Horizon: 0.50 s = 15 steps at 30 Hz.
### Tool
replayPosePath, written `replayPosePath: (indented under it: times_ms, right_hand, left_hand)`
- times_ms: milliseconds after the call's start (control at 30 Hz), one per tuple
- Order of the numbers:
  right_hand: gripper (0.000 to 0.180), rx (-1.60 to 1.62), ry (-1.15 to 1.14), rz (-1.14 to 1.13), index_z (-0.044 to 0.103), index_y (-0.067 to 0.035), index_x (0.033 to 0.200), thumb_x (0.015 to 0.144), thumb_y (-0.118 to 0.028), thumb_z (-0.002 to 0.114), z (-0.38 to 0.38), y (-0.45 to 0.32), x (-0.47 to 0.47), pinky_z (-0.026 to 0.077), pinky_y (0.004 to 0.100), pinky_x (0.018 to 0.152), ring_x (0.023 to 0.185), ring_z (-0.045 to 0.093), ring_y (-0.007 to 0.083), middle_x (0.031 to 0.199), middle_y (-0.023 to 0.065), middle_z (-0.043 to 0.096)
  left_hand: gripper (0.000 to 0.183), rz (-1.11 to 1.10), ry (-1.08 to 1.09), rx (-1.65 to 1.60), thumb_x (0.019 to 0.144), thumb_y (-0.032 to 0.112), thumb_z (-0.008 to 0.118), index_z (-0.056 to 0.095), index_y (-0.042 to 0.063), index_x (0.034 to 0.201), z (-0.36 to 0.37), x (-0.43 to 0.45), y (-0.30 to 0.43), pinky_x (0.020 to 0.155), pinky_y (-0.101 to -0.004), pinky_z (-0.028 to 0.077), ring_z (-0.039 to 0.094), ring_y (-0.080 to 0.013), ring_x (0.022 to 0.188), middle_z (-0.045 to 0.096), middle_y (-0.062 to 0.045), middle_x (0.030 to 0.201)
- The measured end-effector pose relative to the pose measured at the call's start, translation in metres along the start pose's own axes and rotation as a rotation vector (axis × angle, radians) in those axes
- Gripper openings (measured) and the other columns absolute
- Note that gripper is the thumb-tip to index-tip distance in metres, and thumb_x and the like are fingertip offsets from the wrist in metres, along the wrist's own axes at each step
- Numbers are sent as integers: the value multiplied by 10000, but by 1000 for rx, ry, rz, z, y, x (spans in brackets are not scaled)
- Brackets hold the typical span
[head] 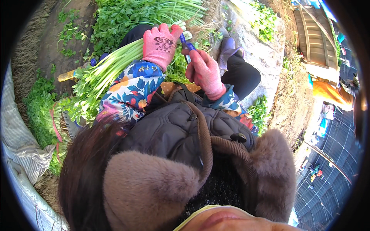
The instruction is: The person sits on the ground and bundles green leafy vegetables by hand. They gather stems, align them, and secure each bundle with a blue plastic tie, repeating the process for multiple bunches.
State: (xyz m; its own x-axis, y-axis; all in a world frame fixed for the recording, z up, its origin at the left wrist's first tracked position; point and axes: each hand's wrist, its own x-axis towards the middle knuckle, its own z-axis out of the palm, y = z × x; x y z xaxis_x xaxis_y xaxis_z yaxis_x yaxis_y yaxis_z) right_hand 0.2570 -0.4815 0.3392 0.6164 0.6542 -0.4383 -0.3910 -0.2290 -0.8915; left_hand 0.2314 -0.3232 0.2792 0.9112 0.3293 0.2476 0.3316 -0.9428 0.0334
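My left hand (pixel 159 46), in a pink work glove, is closed over a bundle of leafy celery (pixel 121 59). The pale stalks run from the leaves at lower left to the cut or root ends just past my fingers. In its pink glove, my right hand (pixel 203 70) pinches a narrow blue strip (pixel 184 40) that bears print. That strip curves near the stalk ends beside my left thumb; whether it passes right around the stalks is hidden. A larger heap of celery (pixel 150 14) lies just beyond both hands.
Tied celery bundles (pixel 53 124) with red bands lie at left. A whitish ground sheet (pixel 260 63) with loose leaves spreads to the right. My purple shoe (pixel 227 52) rests beside it. Bare soil (pixel 294 98) and an orange cloth (pixel 332 93) are farther right.
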Motion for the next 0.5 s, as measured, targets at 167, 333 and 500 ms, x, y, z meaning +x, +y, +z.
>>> replayPosePath:
  times_ms: [167, 333, 500]
  right_hand:
    - [371, 44, -21, 33, 579, -35, 1075, 958, -378, 500, -14, 39, 24, 314, 211, 404, 412, 414, 70, 568, 25, 553]
    - [312, 104, -136, -47, 582, -21, 1111, 939, -281, 568, -24, 87, 89, 449, 247, 571, 616, 561, 126, 763, 59, 621]
    - [308, 76, -532, -333, 497, -31, 1183, 920, -184, 545, -30, 65, 174, 506, 276, 630, 712, 582, 133, 854, 30, 580]
  left_hand:
    - [507, 15, -16, -14, 698, 370, 727, 507, 212, 1126, -8, -1, -4, 727, -404, 433, 591, -238, 851, 542, -36, 950]
    - [551, 47, 27, -134, 656, 297, 753, 514, 161, 1134, -16, -6, -18, 750, -409, 426, 574, -244, 876, 537, -43, 966]
    - [644, 107, 74, -233, 605, 265, 783, 495, 138, 1167, -26, -14, -30, 745, -398, 423, 566, -257, 879, 522, -47, 968]
